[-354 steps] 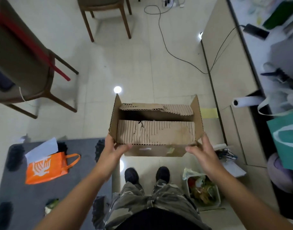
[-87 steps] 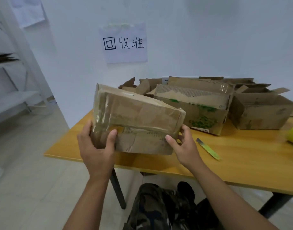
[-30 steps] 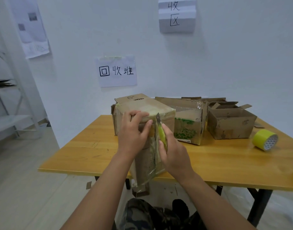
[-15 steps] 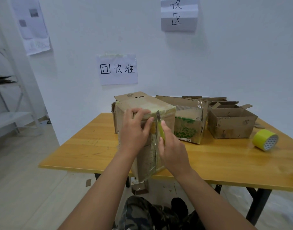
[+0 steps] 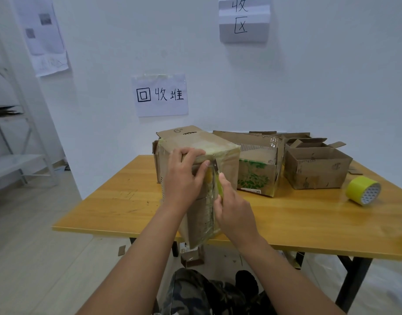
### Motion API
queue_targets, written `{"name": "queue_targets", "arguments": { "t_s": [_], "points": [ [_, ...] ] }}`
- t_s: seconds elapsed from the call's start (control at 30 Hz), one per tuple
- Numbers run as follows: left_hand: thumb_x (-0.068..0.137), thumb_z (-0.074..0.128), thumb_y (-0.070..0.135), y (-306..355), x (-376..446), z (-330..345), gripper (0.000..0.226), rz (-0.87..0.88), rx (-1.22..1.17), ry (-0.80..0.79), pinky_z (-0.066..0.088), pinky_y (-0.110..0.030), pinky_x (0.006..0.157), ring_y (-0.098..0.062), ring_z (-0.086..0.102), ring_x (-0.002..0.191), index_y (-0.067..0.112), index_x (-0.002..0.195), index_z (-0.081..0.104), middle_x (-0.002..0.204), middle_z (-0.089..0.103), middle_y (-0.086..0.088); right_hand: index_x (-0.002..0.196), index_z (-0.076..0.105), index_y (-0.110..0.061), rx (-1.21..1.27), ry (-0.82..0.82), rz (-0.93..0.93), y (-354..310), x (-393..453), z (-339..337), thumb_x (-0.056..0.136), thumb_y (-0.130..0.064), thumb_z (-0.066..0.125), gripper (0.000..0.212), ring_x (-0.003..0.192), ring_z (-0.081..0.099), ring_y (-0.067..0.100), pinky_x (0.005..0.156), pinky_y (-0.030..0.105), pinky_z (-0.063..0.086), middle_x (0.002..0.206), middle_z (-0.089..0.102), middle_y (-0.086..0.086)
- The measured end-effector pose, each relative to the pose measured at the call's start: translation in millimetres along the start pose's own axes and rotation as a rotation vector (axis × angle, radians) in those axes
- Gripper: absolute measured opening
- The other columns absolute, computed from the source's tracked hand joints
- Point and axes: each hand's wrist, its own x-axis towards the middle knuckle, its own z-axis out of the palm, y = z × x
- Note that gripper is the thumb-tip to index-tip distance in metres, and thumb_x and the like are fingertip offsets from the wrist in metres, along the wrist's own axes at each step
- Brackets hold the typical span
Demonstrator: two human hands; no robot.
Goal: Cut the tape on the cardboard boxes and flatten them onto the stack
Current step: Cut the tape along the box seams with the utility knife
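1. One taped cardboard box (image 5: 225, 155) stands on end at the near edge of the wooden surface (image 5: 309, 223), its faces worn and glossy with clear tape, its lower end overhanging that edge.
2. Two hands work it: the left hand (image 5: 184, 176) curls over the top corner, gripping the box; the right hand (image 5: 235, 210) grips a yellow-green cutter (image 5: 217, 180), blade up against the taped seam.
3. Three open boxes, possibly more behind, sit at one and two o'clock; one yellow tape roll (image 5: 363, 189) lies at three o'clock.
4. Two handwritten paper signs hang on the white wall; the floor is pale tile.
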Motion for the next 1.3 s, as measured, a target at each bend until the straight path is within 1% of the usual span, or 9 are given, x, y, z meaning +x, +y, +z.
{"name": "queue_targets", "arguments": {
  "t_s": [0.17, 0.4, 0.53, 0.73, 0.93, 1.03, 1.1, 1.2, 1.3],
  "points": [
    [0.091, 0.067, 0.034, -1.4, -1.2, 0.4, 0.022, 0.021, 0.001, 0.002, 0.039, -0.023, 0.077, -0.018, 0.051, 0.107, 0.026, 0.111, 0.065, 0.112, 0.053, 0.003, 0.149, 0.038, -0.005, -0.002, -0.048, 0.013, 3.6, -14.7, 9.1, 0.095, -0.007, 0.056, 0.058, 0.054, 0.054, 0.019, 0.045, 0.025, 0.034, 0.094, 0.069, 0.011],
    [0.090, 0.066, 0.039, -6.7, -4.7, -6.8, 0.042, 0.116, 0.021, -0.054, 0.044, -0.026, 0.082, -0.017, 0.049, 0.114, 0.026, 0.127, 0.051, 0.122, 0.049, 0.003, 0.145, 0.045, -0.002, -0.058, -0.122, 0.033, 9.4, -29.1, 8.2, 0.090, -0.008, 0.063, 0.058, 0.042, 0.047, 0.018, 0.036, 0.026, 0.029, 0.069, 0.061, 0.001],
    [0.088, 0.071, 0.037, -9.4, -8.9, -6.1, 0.062, 0.099, -0.019, -0.050, 0.049, -0.047, 0.096, -0.026, 0.044, 0.130, 0.019, 0.136, 0.037, 0.136, 0.043, 0.004, 0.141, 0.050, -0.004, -0.097, -0.202, 0.055, 12.4, -43.4, 11.2, 0.085, -0.010, 0.070, 0.060, 0.038, 0.034, 0.010, 0.036, 0.015, 0.012, 0.061, 0.039, -0.013],
    [0.079, 0.079, 0.038, -17.6, -25.5, -6.7, 0.097, 0.065, -0.003, -0.116, 0.020, -0.045, 0.121, -0.029, 0.014, 0.151, 0.023, 0.150, 0.015, 0.159, 0.022, -0.009, 0.135, 0.057, -0.003, -0.139, -0.228, 0.048, 19.0, -52.4, 14.7, 0.076, -0.009, 0.079, 0.063, 0.038, 0.023, 0.005, 0.036, 0.014, 0.002, 0.055, 0.042, -0.013],
    [0.087, 0.074, 0.032, -9.0, -20.6, -10.1, 0.090, 0.019, 0.019, -0.087, 0.032, -0.036, 0.101, -0.032, 0.018, 0.148, 0.028, 0.151, 0.011, 0.156, 0.019, 0.001, 0.151, 0.038, -0.013, -0.079, -0.210, 0.031, 21.0, -47.5, 13.2, 0.096, -0.018, 0.053, 0.057, 0.050, 0.038, 0.012, 0.042, 0.020, 0.017, 0.067, 0.044, -0.009],
    [0.089, 0.071, 0.031, -0.7, -6.6, -17.0, 0.090, -0.054, -0.006, -0.015, 0.032, -0.034, 0.099, -0.034, 0.025, 0.143, 0.020, 0.154, 0.010, 0.154, 0.027, -0.011, 0.146, 0.046, -0.012, -0.012, -0.086, 0.017, 16.0, -34.9, -1.8, 0.093, -0.016, 0.051, 0.054, 0.054, 0.038, 0.013, 0.043, 0.018, 0.021, 0.070, 0.044, -0.007],
    [0.089, 0.070, 0.031, 7.8, 4.2, -23.7, 0.093, -0.129, -0.026, 0.019, 0.030, -0.031, 0.099, -0.032, 0.026, 0.142, 0.019, 0.156, 0.006, 0.154, 0.027, -0.010, 0.143, 0.049, -0.010, 0.025, -0.003, -0.025, 14.6, -23.7, -11.4, 0.091, -0.012, 0.052, 0.052, 0.060, 0.044, 0.017, 0.046, 0.028, 0.036, 0.072, 0.051, -0.001],
    [0.091, 0.067, 0.032, 21.6, 17.6, -32.7, 0.096, -0.206, -0.026, 0.042, 0.030, -0.030, 0.096, -0.025, 0.025, 0.143, 0.020, 0.157, -0.001, 0.157, 0.024, -0.007, 0.136, 0.055, -0.005, 0.055, 0.113, -0.056, 11.4, -12.5, -23.5, 0.089, -0.008, 0.060, 0.047, 0.074, 0.049, 0.022, 0.065, 0.039, 0.044, 0.081, 0.057, 0.001],
    [0.092, 0.064, 0.037, 28.3, 34.1, -45.6, 0.096, -0.273, -0.060, 0.051, 0.034, -0.039, 0.104, -0.022, 0.025, 0.144, 0.025, 0.157, -0.007, 0.159, 0.020, -0.002, 0.116, 0.064, -0.008, 0.134, 0.248, -0.036, 6.4, -1.1, -41.2, 0.091, -0.026, 0.055, 0.032, 0.086, 0.050, 0.019, 0.078, 0.051, 0.045, 0.093, 0.059, -0.003]
  ]
}}
